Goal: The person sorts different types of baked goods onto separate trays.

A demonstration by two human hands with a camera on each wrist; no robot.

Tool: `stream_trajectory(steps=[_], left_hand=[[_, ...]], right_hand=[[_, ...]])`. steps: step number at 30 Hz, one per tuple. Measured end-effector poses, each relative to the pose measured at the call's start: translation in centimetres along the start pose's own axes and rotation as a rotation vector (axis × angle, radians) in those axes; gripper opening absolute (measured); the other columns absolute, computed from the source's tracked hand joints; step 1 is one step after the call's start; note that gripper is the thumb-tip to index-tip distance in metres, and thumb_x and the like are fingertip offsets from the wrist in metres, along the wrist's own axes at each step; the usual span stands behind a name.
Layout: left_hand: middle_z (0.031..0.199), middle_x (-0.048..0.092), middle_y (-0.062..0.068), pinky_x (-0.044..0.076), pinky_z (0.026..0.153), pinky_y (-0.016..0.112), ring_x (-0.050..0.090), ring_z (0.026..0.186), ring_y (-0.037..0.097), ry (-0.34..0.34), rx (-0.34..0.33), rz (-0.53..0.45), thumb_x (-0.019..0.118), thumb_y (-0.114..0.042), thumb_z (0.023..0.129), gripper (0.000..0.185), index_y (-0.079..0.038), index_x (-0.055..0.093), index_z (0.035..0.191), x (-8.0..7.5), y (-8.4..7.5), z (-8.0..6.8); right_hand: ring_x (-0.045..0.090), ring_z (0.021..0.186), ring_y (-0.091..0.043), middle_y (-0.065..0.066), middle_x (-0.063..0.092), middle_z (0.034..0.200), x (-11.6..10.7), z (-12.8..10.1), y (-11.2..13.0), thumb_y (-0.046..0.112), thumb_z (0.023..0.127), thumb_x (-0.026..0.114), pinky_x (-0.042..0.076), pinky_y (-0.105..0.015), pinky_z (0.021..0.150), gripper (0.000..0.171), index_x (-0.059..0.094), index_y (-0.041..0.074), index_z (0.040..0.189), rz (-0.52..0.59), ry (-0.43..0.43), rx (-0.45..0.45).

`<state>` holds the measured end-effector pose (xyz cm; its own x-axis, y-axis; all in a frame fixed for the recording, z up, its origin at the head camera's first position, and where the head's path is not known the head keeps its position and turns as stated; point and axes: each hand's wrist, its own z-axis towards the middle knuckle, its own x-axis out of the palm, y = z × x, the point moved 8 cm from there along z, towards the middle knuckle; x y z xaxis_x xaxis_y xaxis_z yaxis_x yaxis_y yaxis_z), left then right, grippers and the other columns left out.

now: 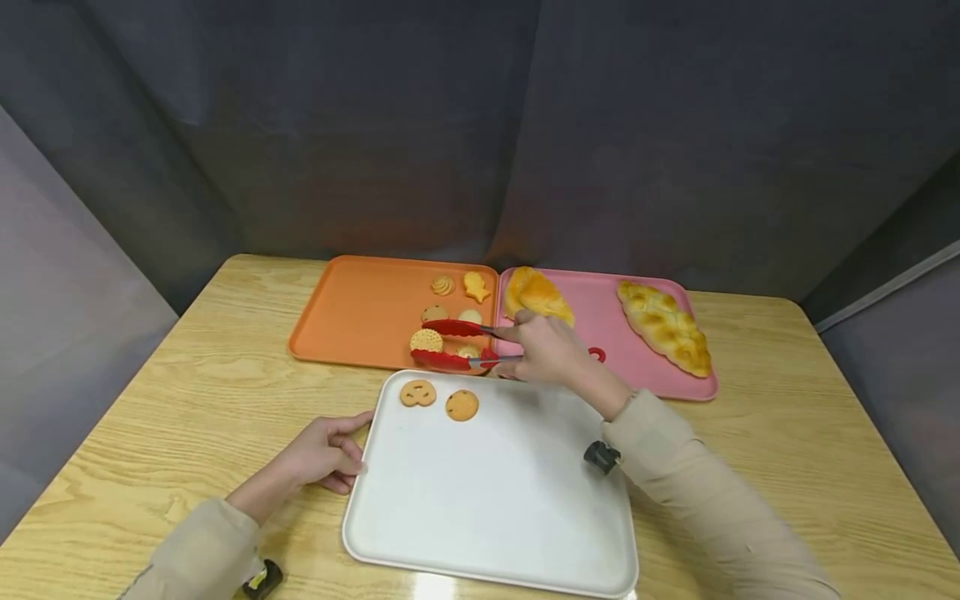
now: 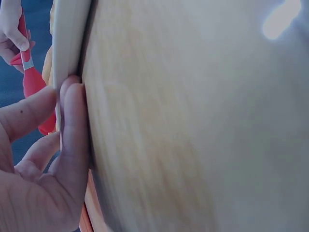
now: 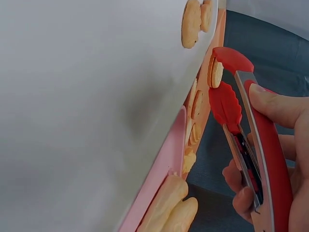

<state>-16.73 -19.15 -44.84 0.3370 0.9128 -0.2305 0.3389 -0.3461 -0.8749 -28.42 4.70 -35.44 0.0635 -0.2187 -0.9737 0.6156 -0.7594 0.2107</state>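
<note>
My right hand (image 1: 546, 348) grips red-tipped tongs (image 3: 263, 125), reaching over the right part of the orange tray (image 1: 352, 312). The tong tips are spread, with a round pale sandwich cookie (image 1: 426, 341) between their ends. Close by lie a chocolate-chip cookie (image 1: 434, 314), a pale round cookie (image 1: 470, 317) and a swirl cookie (image 1: 467, 352) partly hidden by the tongs. My left hand (image 1: 326, 454) holds the left rim of the white tray (image 1: 502, 500), its fingers against the outer wall in the left wrist view. A pretzel-shaped cookie (image 1: 417, 393) and a round cookie (image 1: 462, 405) sit near that tray's far left corner.
Farther back on the orange tray are another swirl cookie (image 1: 443, 286) and a fish-shaped one (image 1: 476, 287). The pink tray (image 1: 592, 300) adjoins it, bearing a glossy bread (image 1: 534, 292) and a braided loaf (image 1: 664, 328). A dark curtain (image 1: 480, 150) stands behind the wooden table (image 1: 187, 400).
</note>
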Motion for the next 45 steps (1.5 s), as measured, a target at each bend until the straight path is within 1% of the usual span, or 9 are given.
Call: stream_trajectory(steps=[4,11,16,19,23,26,32,38,45], left_hand=[[0.07,0.056,0.006,0.054,0.048,0.033,0.057,0.051,0.016,0.001,0.0,0.004,0.062,0.008,0.074,0.075,0.001,0.028,0.141,0.0,0.0,0.0],[0.07,0.056,0.006,0.054,0.048,0.032,0.057,0.051,0.016,-0.001,-0.004,0.002,0.061,0.008,0.073,0.075,0.001,0.028,0.14,0.0,-0.2,-0.1],[0.07,0.056,0.006,0.054,0.048,0.032,0.057,0.05,0.016,0.003,0.0,0.002,0.062,0.008,0.073,0.075,0.002,0.029,0.14,0.1,-0.3,-0.2],[0.07,0.056,0.006,0.054,0.048,0.032,0.057,0.05,0.016,0.006,0.0,-0.001,0.062,0.008,0.073,0.075,0.002,0.028,0.14,0.1,-0.3,-0.1],[0.07,0.056,0.006,0.054,0.048,0.032,0.057,0.05,0.016,0.007,0.001,0.001,0.062,0.008,0.073,0.075,0.002,0.028,0.14,0.1,-0.3,-0.2],[0.069,0.056,0.006,0.053,0.047,0.032,0.057,0.05,0.015,0.005,0.001,0.002,0.062,0.008,0.073,0.075,0.002,0.029,0.14,0.1,-0.2,-0.1],[0.069,0.056,0.006,0.053,0.047,0.031,0.057,0.05,0.015,0.003,-0.003,0.001,0.061,0.008,0.073,0.075,0.001,0.029,0.14,0.0,-0.1,-0.1],[0.07,0.056,0.006,0.053,0.047,0.032,0.057,0.051,0.016,-0.002,-0.005,0.005,0.062,0.008,0.074,0.075,0.001,0.029,0.14,0.0,0.0,0.0],[0.072,0.056,0.007,0.054,0.048,0.032,0.057,0.051,0.016,0.001,-0.006,0.006,0.061,0.008,0.074,0.075,0.001,0.028,0.141,0.0,0.1,0.0]], right_hand=[[0.045,0.063,-0.017,-0.01,0.061,0.088,0.2,0.1,0.0,0.037,0.068,0.078,0.04,-0.023,0.049,0.054,0.066,0.01,0.114,-0.002,0.004,-0.004],[0.044,0.065,-0.017,-0.009,0.061,0.085,0.7,0.2,-0.2,0.038,0.069,0.077,0.038,-0.023,0.049,0.054,0.066,0.01,0.113,-0.013,0.026,-0.003],[0.044,0.064,-0.017,-0.009,0.058,0.083,0.5,0.0,-0.4,0.039,0.068,0.077,0.039,-0.023,0.049,0.056,0.065,0.009,0.115,0.002,0.023,0.023],[0.044,0.062,-0.018,-0.008,0.054,0.08,0.3,-0.1,-0.6,0.037,0.069,0.077,0.038,-0.024,0.048,0.055,0.065,0.01,0.115,0.03,0.022,0.055],[0.044,0.062,-0.018,-0.007,0.055,0.081,-0.2,-0.4,-0.8,0.036,0.07,0.076,0.038,-0.025,0.049,0.054,0.064,0.011,0.116,0.063,0.017,0.087],[0.044,0.063,-0.018,-0.006,0.055,0.081,-0.6,-0.7,-0.6,0.035,0.07,0.077,0.039,-0.025,0.05,0.054,0.064,0.011,0.116,0.06,-0.002,0.07],[0.043,0.059,-0.016,-0.005,0.053,0.076,-1.4,-1.6,-0.3,0.032,0.069,0.078,0.039,-0.023,0.047,0.053,0.065,0.009,0.115,0.062,-0.066,0.008],[0.044,0.056,-0.015,-0.005,0.055,0.078,-2.4,-2.6,0.0,0.033,0.068,0.078,0.039,-0.022,0.047,0.055,0.064,0.01,0.116,0.064,-0.136,-0.045],[0.044,0.055,-0.014,-0.008,0.058,0.082,-3.5,-4.0,0.2,0.031,0.067,0.08,0.039,-0.021,0.047,0.054,0.066,0.008,0.114,0.06,-0.18,-0.081]])
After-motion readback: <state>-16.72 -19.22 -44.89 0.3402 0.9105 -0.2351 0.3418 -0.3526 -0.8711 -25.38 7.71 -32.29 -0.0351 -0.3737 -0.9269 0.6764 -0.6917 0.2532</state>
